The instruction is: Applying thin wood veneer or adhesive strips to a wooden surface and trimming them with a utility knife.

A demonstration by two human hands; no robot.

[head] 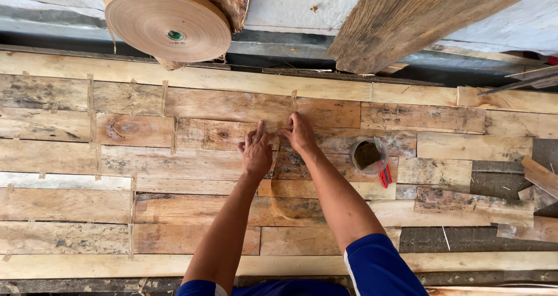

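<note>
**Two hands press on a veneer seam**

Two hands meet at the middle of the veneer sheet (192,168), a patchwork of thin wood pieces laid flat and joined by tape strips (90,107). The left hand (256,151) lies flat on the wood, fingers spread a little apart. The right hand (300,132) sits just beside it, fingers drawn together and pressing down at a seam where a short strip of tape runs; I cannot tell whether it pinches anything. Right of the hands stands a small cup (368,156) with red scissors (385,176) against it. A big tape roll (168,22) rests beyond the sheet's far edge.
</note>
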